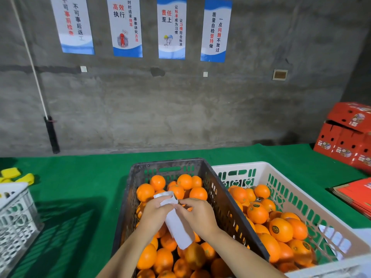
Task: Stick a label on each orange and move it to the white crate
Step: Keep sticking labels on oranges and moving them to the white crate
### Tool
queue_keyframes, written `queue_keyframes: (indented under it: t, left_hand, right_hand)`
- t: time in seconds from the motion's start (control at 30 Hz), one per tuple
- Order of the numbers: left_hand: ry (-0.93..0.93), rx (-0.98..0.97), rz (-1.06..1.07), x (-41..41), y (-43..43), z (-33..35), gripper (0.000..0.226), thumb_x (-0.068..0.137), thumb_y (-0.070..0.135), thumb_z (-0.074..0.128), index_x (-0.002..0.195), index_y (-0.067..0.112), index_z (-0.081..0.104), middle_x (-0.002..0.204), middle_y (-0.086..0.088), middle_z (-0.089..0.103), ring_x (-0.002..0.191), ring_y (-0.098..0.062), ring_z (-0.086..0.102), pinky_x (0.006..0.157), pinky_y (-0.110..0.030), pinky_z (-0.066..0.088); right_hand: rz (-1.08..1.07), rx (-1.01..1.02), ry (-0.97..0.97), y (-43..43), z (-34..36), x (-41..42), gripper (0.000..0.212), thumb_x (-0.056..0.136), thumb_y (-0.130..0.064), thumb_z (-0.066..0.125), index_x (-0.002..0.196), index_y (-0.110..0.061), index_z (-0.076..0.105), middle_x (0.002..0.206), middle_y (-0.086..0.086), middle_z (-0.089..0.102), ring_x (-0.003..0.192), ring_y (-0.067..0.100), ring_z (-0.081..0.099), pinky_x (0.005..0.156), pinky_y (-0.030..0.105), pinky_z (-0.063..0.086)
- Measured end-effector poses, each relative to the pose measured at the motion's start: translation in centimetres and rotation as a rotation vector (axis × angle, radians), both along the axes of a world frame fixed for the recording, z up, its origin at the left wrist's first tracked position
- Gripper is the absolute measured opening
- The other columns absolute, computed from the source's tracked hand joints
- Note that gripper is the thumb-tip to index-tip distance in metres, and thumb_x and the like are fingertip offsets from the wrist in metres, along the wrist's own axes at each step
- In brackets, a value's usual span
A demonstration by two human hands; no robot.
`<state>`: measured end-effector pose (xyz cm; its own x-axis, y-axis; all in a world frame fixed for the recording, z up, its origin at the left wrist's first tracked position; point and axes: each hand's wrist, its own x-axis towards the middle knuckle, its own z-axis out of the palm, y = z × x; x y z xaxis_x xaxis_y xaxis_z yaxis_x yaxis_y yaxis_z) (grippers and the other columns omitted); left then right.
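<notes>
A white label strip (177,223) is held between both hands above a dark crate (166,163). The left hand (154,214) has its fingers curled round the strip's upper part, with the loose end hanging down below the wrists. The right hand (197,214), touching the left, pinches with thumb and forefinger at the strip's folded top; whether a label sits between the fingertips is too small to tell. Under and beyond both hands lie the unlabelled oranges (157,182), heaped in the dark crate. Just to the right of the right hand stands the white crate (291,195), its wall touching the dark one, holding labelled oranges (281,229) and a spent backing sheet (335,239). Both crates rest on a green tabletop (80,187) — red cartons (345,135) stand far off to the right.
</notes>
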<state>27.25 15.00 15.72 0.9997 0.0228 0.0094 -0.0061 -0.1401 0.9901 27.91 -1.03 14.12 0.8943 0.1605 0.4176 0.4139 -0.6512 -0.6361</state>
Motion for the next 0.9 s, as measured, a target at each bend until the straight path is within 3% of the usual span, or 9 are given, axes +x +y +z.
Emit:
queue_keyframes:
  t: [0.2,0.4,0.47,0.53,0.6,0.67,0.77,0.9]
  left_hand:
    - [-0.027,0.13,-0.049,-0.1,0.1,-0.3,0.025,0.098,0.018,0.058,0.12,0.017,0.07,0.121,0.003,0.066,0.106,-0.011,0.06,0.075,-0.02,0.045]
    - [-0.01,0.065,0.066,0.1,0.0,-0.2,0.019,0.098,0.014,0.059,0.108,0.028,0.067,0.101,0.011,0.065,0.091,-0.007,0.061,0.065,-0.02,0.044]
    - [-0.021,0.088,0.043,0.0,-0.1,-0.2,0.019,0.098,0.015,0.058,0.11,0.027,0.067,0.098,0.013,0.065,0.088,-0.006,0.062,0.063,-0.017,0.045]
    - [-0.038,0.137,0.016,-0.3,-0.2,-0.1,0.017,0.1,0.017,0.056,0.106,0.027,0.068,0.096,0.008,0.067,0.087,-0.008,0.062,0.067,-0.021,0.049]
    - [-0.073,0.202,-0.018,-0.4,-0.2,-0.2,0.021,0.101,0.018,0.053,0.099,0.03,0.07,0.093,-0.001,0.069,0.084,-0.018,0.063,0.073,-0.032,0.05]
    - [-0.118,0.278,-0.043,-0.6,-0.2,-0.3,0.026,0.102,0.019,0.05,0.092,0.035,0.069,0.082,-0.001,0.067,0.073,-0.02,0.058,0.066,-0.032,0.046]
    - [-0.165,0.408,-0.061,-0.7,-0.2,-0.4,0.027,0.102,0.021,0.049,0.095,0.042,0.065,0.09,0.009,0.068,0.079,-0.011,0.06,0.072,-0.028,0.049]
    - [-0.199,0.51,-0.052,-1.1,-0.2,-0.3,0.023,0.103,0.023,0.046,0.108,0.033,0.066,0.101,0.011,0.07,0.088,-0.003,0.06,0.08,-0.031,0.053]
  right_hand:
    - [-0.001,-0.015,-0.004,-0.1,-0.4,0.0,0.042,0.092,-0.048,0.054,0.093,-0.012,0.075,0.093,0.007,0.072,0.091,0.024,0.063,0.078,0.049,0.053]
    - [0.063,0.049,0.04,0.0,-0.4,0.1,0.043,0.095,-0.041,0.049,0.09,-0.003,0.07,0.087,0.014,0.068,0.085,0.03,0.061,0.074,0.054,0.05]
    - [0.054,0.068,0.052,0.0,-0.3,0.0,0.048,0.094,-0.05,0.05,0.093,-0.008,0.073,0.087,0.012,0.069,0.083,0.026,0.062,0.073,0.052,0.051]
    - [0.005,0.047,0.026,0.0,-0.1,0.0,0.044,0.092,-0.056,0.054,0.103,-0.02,0.076,0.096,0.001,0.073,0.09,0.017,0.065,0.077,0.04,0.055]
    - [-0.041,0.004,-0.036,0.0,0.0,0.1,0.037,0.092,-0.054,0.058,0.117,-0.03,0.072,0.108,-0.012,0.072,0.097,0.006,0.065,0.08,0.026,0.055]
    - [-0.045,-0.021,-0.085,0.0,0.1,0.1,0.036,0.093,-0.05,0.061,0.122,-0.03,0.07,0.114,-0.015,0.07,0.102,0.003,0.063,0.083,0.021,0.053]
    - [-0.014,-0.021,-0.102,0.1,0.0,0.0,0.031,0.095,-0.044,0.061,0.116,-0.026,0.073,0.113,-0.01,0.071,0.104,0.006,0.063,0.085,0.025,0.053]
    - [0.068,0.039,-0.043,0.1,-0.1,0.0,0.025,0.099,-0.039,0.056,0.109,-0.028,0.075,0.103,-0.01,0.073,0.097,0.007,0.063,0.079,0.035,0.053]
